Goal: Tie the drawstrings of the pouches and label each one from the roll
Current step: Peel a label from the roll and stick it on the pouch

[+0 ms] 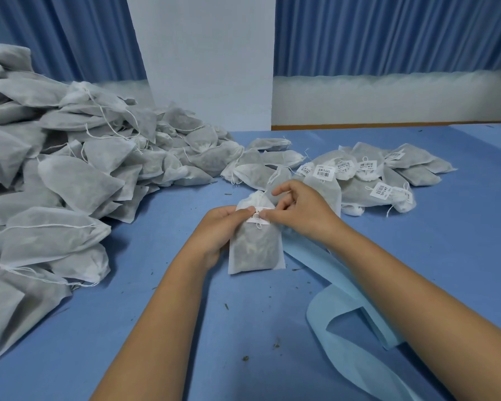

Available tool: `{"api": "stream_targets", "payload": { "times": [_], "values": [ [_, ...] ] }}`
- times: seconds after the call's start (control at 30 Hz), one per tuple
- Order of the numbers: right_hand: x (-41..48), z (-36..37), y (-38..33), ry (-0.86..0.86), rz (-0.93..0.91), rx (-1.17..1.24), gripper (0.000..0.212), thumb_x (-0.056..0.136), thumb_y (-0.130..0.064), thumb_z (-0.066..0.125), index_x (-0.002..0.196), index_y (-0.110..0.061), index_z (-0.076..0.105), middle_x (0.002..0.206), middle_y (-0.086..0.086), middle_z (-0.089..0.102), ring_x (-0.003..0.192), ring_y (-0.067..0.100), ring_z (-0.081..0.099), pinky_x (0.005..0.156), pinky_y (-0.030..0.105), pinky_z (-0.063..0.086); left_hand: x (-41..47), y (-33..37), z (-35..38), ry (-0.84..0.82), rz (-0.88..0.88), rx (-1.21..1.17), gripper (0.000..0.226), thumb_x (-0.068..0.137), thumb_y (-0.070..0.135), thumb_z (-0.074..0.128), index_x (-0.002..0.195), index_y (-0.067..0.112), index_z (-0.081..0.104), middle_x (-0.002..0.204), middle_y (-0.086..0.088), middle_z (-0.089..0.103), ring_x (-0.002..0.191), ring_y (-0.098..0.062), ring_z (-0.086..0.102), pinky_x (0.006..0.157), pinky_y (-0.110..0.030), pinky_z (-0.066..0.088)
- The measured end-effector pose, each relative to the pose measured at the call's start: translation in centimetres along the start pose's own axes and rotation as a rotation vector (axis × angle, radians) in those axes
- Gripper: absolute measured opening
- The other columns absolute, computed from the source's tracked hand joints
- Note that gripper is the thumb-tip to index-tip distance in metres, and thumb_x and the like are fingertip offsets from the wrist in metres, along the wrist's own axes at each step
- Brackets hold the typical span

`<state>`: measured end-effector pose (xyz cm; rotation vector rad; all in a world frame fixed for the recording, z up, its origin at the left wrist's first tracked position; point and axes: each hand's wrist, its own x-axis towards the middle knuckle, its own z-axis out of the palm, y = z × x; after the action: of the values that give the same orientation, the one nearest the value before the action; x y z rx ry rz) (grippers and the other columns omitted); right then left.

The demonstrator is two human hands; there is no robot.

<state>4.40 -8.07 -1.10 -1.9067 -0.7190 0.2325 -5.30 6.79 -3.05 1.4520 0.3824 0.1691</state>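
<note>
Pouch (255,250), white see-through non-woven, held upright off the blue table (446,241) at frame centre, neck gathered at top, dark grey-green loose filling showing through the lower body. Barcode label (258,217) sits across the pouch just under the neck; a drawstring loop (258,225) hangs out below it. Left hand (223,227) curls round the pouch's left edge, thumb flat on the label's left end. Right hand (298,209) pinches the label's right end against the pouch with its thumb, index finger lifted, other fingers curled. Heap of unlabelled pouches (70,175) fills 8 to 11 o'clock, same fabric, same dark filling, loose strings trailing out, and runs on as a thinner line toward 12 o'clock. Labelled pouches (388,175) lie in a low cluster at 1 to 2 o'clock, each with a white barcode sticker near the neck, necks cinched. Pale blue backing strip (330,273) starts under the right hand and runs to 4 to 5 o'clock, looping and folding on the table; cannot tell if any stickers are left on it. Dark flecks (245,358) scattered on the table at 6 o'clock. Blue curtain (388,33) across the back at 12 to 2 o'clock, white pillar (200,53) at 12 o'clock.
</note>
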Motion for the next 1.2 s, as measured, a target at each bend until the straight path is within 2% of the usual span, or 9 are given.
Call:
{"api": "stream_targets", "payload": {
  "times": [0.1,0.23,0.37,0.5,0.67,0.83,0.97,1.1,1.2],
  "values": [
    [0.0,-0.7,-0.2,-0.093,0.134,0.08,0.027,0.071,-0.036,0.083,0.085,-0.02,0.068,0.065,-0.008,0.06,0.052,0.002,0.051,0.046,0.014,0.039,-0.1,0.0,-0.1,-0.037,0.006,-0.035,0.02,0.096,0.023,0.062,0.092,0.01,0.076,0.096,-0.009,0.077,0.084,-0.018,0.072,0.076,-0.027,0.056],
    [-0.1,-1.3,-0.2,-0.157,0.232,0.186,0.021,0.076,-0.036,0.079,0.08,-0.016,0.074,0.068,-0.005,0.058,0.058,0.009,0.049,0.05,0.022,0.037,-0.1,0.0,-0.1,-0.021,-0.014,-0.043,0.02,0.095,0.025,0.064,0.094,0.009,0.076,0.1,-0.011,0.076,0.085,-0.019,0.071,0.08,-0.03,0.055],
    [-0.3,-1.3,-0.6,-0.128,0.224,0.156,0.031,0.073,-0.039,0.081,0.088,-0.015,0.068,0.073,-0.002,0.061,0.058,0.007,0.053,0.051,0.022,0.04,-0.2,0.0,-0.1,0.006,-0.003,-0.006,0.021,0.093,0.028,0.067,0.088,0.011,0.078,0.096,-0.01,0.077,0.083,-0.018,0.072,0.08,-0.031,0.055],
    [-0.6,-0.7,-1.0,-0.094,0.181,0.1,0.044,0.065,-0.037,0.086,0.093,-0.02,0.058,0.083,0.0,0.071,0.062,0.004,0.059,0.052,0.021,0.042,-0.2,0.1,0.2,0.052,0.021,0.021,0.023,0.093,0.03,0.067,0.083,0.012,0.077,0.09,-0.008,0.078,0.079,-0.017,0.071,0.069,-0.024,0.057],
    [-0.7,-0.4,-0.8,-0.073,0.175,0.152,0.042,0.067,-0.023,0.087,0.095,-0.017,0.056,0.091,0.008,0.071,0.061,0.007,0.056,0.056,0.023,0.042,-0.4,0.3,0.1,-0.004,-0.01,-0.024,0.027,0.09,0.032,0.07,0.09,0.007,0.078,0.097,-0.012,0.077,0.088,-0.022,0.073,0.081,-0.031,0.056],
    [-0.9,-0.5,-0.7,-0.096,0.171,0.255,0.039,0.069,-0.016,0.086,0.092,-0.017,0.055,0.08,0.006,0.066,0.049,0.002,0.051,0.047,0.015,0.039,-0.5,0.3,-0.1,-0.01,0.027,-0.008,0.017,0.09,0.021,0.07,0.08,0.01,0.078,0.088,-0.011,0.077,0.077,-0.018,0.071,0.068,-0.024,0.056],
    [-0.7,-0.2,-1.1,-0.067,0.167,0.312,0.025,0.079,-0.023,0.079,0.09,-0.016,0.058,0.06,-0.009,0.063,0.05,0.002,0.053,0.046,0.018,0.04,-0.6,0.5,-0.3,-0.033,0.018,-0.074,0.016,0.088,0.019,0.071,0.076,0.011,0.079,0.084,-0.008,0.076,0.071,-0.015,0.071,0.062,-0.022,0.055],
    [-0.6,-0.1,-0.9,-0.038,0.172,0.313,0.014,0.085,-0.013,0.071,0.087,-0.015,0.057,0.055,-0.008,0.056,0.044,0.002,0.05,0.044,0.017,0.039,-0.7,0.5,-0.3,-0.048,0.012,-0.051,0.014,0.087,0.02,0.072,0.08,0.011,0.079,0.089,-0.009,0.077,0.076,-0.015,0.072,0.065,-0.023,0.056],
    [-0.6,0.0,-0.9,-0.014,0.143,0.294,0.014,0.087,-0.022,0.07,0.087,-0.017,0.057,0.054,-0.012,0.058,0.049,0.002,0.053,0.047,0.017,0.042,-0.5,0.4,-0.2,0.015,-0.003,-0.082,0.015,0.087,0.019,0.073,0.078,0.011,0.079,0.088,-0.01,0.077,0.074,-0.016,0.072,0.064,-0.024,0.056]
  ]
}}
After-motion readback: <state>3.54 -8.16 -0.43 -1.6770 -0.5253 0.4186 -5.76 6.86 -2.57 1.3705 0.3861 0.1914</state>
